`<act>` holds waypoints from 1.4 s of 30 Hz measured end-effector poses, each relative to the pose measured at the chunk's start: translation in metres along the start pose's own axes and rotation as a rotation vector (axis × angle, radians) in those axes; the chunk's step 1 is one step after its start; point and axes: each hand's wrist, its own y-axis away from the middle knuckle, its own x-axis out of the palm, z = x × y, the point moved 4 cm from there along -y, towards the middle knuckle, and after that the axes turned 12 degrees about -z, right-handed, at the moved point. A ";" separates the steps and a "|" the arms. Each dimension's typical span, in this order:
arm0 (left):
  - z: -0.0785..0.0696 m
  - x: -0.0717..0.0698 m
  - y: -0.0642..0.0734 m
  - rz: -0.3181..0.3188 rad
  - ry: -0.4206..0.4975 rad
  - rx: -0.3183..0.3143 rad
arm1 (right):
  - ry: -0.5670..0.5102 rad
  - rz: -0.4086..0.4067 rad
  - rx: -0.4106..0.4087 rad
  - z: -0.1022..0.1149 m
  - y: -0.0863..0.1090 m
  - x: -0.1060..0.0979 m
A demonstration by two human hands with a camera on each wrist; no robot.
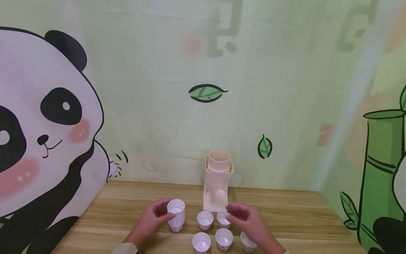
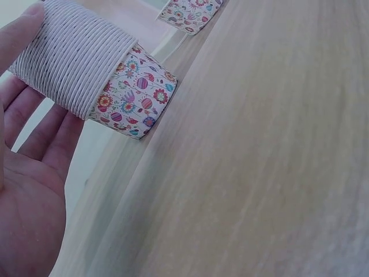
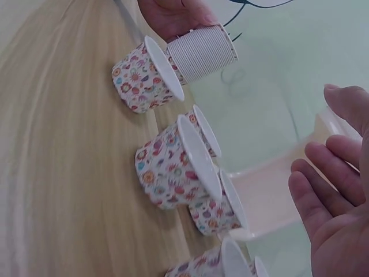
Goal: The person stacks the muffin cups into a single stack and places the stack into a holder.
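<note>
My left hand (image 1: 150,220) holds a tall stack of nested white paper cups (image 1: 176,215) upright, thumb on the near side and fingers behind. In the left wrist view the rims of the stack (image 2: 78,60) make close ridges, and the lowest cup shows a colourful flower print. Its base is at the tabletop; whether it touches is unclear. Over the cups on the right, my right hand (image 1: 250,222) has its fingers loosely bent and nothing in them. Single cups stand in two rows between the hands, among them a front left cup (image 1: 201,242) and a back left cup (image 1: 205,221).
Behind the cups stands a pale pink cup dispenser (image 1: 216,190) with a round tube at its top. A wood-grain table (image 1: 291,211) runs back to a wall sheet (image 1: 152,116) printed with a panda, leaves and bamboo.
</note>
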 end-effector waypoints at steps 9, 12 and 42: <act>0.000 0.001 0.000 0.001 0.017 -0.022 | -0.002 -0.113 0.096 -0.009 0.015 -0.020; 0.000 0.001 0.001 -0.001 0.019 -0.025 | 0.026 -0.158 0.112 -0.013 0.020 -0.028; 0.001 0.000 0.001 -0.001 -0.006 -0.019 | 0.166 -0.173 0.138 -0.047 0.048 -0.056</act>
